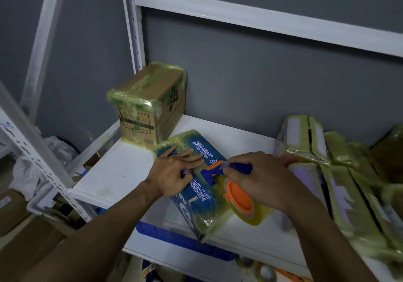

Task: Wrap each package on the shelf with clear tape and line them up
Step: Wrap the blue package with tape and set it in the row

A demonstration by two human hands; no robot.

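A blue package [197, 201] with white lettering lies flat on the white shelf [122, 172], covered in yellowish clear tape. My left hand [174, 172] presses flat on its top, fingers straight. My right hand [263, 179] grips a blue and orange tape dispenser [237, 192] with a roll of clear tape, held against the package's right side. A taped cardboard box [150, 107] stands upright at the back left of the shelf. Several taped purple and white packages [322, 172] lean in a row at the right.
White shelf posts [133, 22] and a crossbar [261, 18] frame the bay against a grey wall. A blue bin [174, 238] sits on the lower level. Cardboard boxes [19, 223] and plastic bags [54, 148] lie on the floor at left. Another tape roll [266, 272] lies below.
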